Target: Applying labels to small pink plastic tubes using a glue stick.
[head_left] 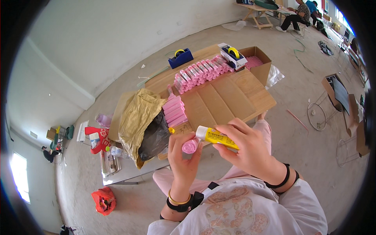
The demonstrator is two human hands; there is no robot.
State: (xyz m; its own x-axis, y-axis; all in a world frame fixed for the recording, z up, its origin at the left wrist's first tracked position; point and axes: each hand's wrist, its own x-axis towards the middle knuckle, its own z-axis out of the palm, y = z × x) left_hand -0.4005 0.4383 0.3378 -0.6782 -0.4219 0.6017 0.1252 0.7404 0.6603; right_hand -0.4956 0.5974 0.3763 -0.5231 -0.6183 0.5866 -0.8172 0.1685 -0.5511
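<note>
Between the thumb and fingers of my left hand (182, 156) is a small pink roll (190, 146), its spiral end facing up at me. My right hand (248, 147) grips a yellow glue stick (219, 138) by its barrel. The stick's white end is close against the pink roll; whether they touch, I cannot tell. A small yellow piece (171, 130) shows beside my left fingers. Past my hands, several loose pink rolls (175, 111) lie on the table, left of a flat cardboard sheet (213, 102).
Behind the cardboard, wrapped pink rolls (201, 72) are stacked in rows. A blue tape dispenser (181, 58), a boxed tape dispenser (234, 56) and an open carton (256, 64) stand at the back. A gold bag (141, 113) covers the left side. A red bag (104, 200) sits on the floor.
</note>
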